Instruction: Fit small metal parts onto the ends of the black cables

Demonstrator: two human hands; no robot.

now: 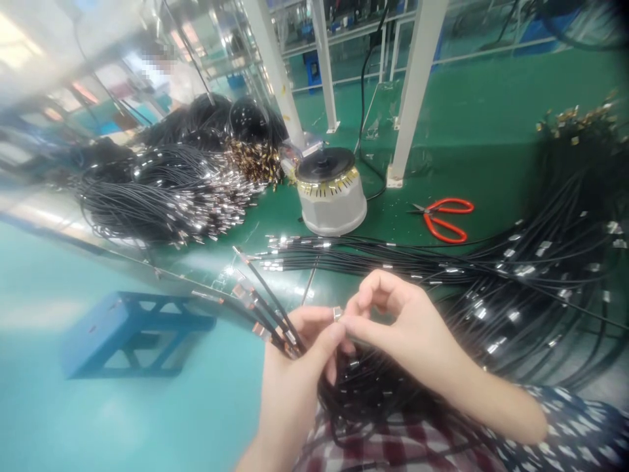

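Observation:
Several black cables (pixel 268 314) with metal-tipped ends are gripped in my left hand (pixel 297 380), the tips fanning out toward the upper left. A small silvery metal connector (pixel 337 313) shows at the fingertips where my two hands meet. My right hand (pixel 403 321) is closed in a pinch on that connector, thumb against forefinger, touching my left thumb. Below the hands, a dark tangle of cables (pixel 363 387) hangs over my lap.
A white round holder with black top (pixel 334 210) stands on the green table beside orange-handled scissors (pixel 447 219). Loose cables (pixel 344 252) stretch across the front; coiled cable bundles (pixel 162 190) lie at left. A blue stool (pixel 137 334) stands on the floor. Behind the bundles is a person (pixel 184 82).

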